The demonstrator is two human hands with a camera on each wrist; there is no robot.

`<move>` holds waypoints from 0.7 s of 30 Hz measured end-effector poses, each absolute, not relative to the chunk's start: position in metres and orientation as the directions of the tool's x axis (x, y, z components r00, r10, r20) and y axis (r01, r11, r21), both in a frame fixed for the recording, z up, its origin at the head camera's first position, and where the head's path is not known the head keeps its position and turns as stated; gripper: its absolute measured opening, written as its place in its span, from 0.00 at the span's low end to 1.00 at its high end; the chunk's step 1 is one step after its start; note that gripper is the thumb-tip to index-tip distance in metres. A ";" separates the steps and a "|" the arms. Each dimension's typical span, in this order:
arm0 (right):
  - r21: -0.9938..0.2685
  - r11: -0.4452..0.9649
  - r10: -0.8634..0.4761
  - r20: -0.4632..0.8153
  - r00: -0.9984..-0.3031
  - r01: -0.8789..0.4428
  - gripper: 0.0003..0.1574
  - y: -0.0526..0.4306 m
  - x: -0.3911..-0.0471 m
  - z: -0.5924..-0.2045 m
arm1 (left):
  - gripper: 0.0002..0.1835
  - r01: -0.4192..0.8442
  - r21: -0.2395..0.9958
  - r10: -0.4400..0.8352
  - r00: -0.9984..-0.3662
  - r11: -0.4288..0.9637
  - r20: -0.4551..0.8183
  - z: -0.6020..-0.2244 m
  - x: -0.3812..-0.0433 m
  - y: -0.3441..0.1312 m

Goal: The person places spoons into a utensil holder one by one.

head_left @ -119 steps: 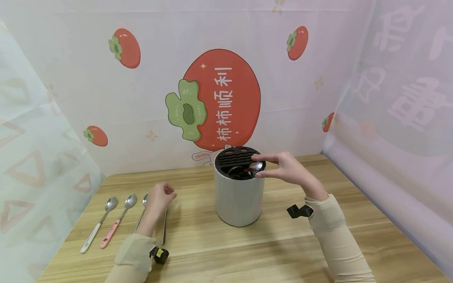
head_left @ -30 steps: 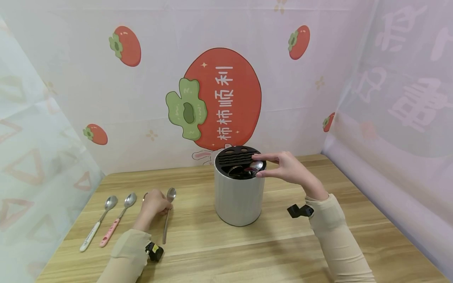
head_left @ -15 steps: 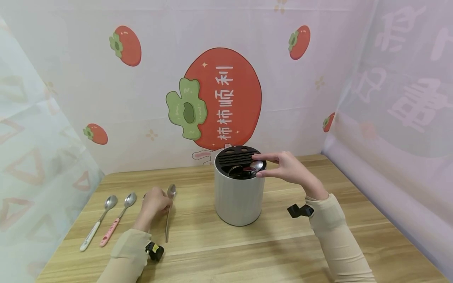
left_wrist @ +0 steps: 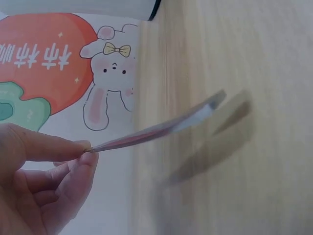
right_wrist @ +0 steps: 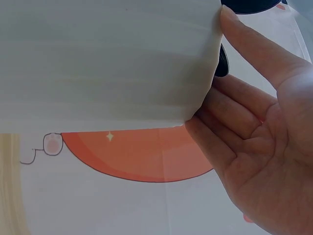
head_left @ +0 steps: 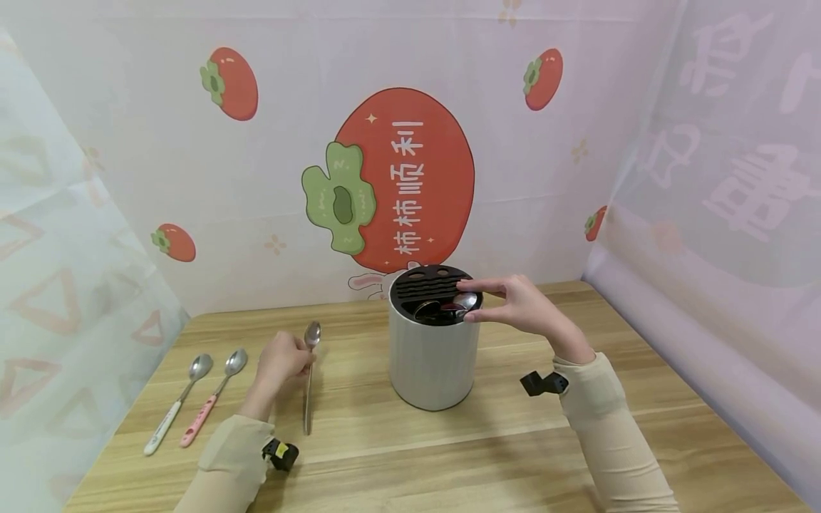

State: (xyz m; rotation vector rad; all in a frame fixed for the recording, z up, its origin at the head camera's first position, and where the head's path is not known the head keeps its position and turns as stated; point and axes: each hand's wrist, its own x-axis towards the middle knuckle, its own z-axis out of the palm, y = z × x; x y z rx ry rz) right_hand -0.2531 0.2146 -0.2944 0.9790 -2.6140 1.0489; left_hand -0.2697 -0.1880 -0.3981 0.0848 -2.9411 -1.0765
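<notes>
My left hand [head_left: 282,358] pinches a plain metal spoon [head_left: 312,332] just below its bowl, between thumb and forefinger. In the left wrist view the spoon's handle [left_wrist: 161,130] points away, raised over the wood with its shadow apart from it. At the centre stands a white, round utensil holder [head_left: 432,363] with a black slotted lid [head_left: 423,285]. My right hand [head_left: 519,303] grips its rim on the right side, thumb and fingers spread along the edge. Spoon bowls [head_left: 466,301] show in the front opening beside those fingers.
Two spoons lie on the table's left side, one with a white handle [head_left: 163,427] and one with a pink handle [head_left: 200,420]. A printed cloth [head_left: 269,164] hangs behind and along both sides of the wooden table [head_left: 398,456].
My left hand came down beside the metal spoon, pinched it, and has shifted it away from me and slightly right, its bowl rising. The right hand stays at the holder's rim.
</notes>
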 end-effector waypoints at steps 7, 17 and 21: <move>-0.563 0.551 -0.506 0.362 -0.783 -0.616 0.34 0.214 -0.251 -0.293 | 0.07 -0.029 0.676 -0.062 -0.998 0.736 0.024 -0.392 -0.268 -0.183; -0.566 0.566 -0.495 0.348 -0.796 -0.599 0.34 0.214 -0.253 -0.295 | 0.07 0.001 0.668 -0.082 -0.992 0.744 0.093 -0.380 -0.265 -0.173; -0.567 0.567 -0.495 0.345 -0.797 -0.598 0.34 0.214 -0.252 -0.295 | 0.06 0.045 0.670 -0.066 -0.988 0.741 0.139 -0.373 -0.263 -0.168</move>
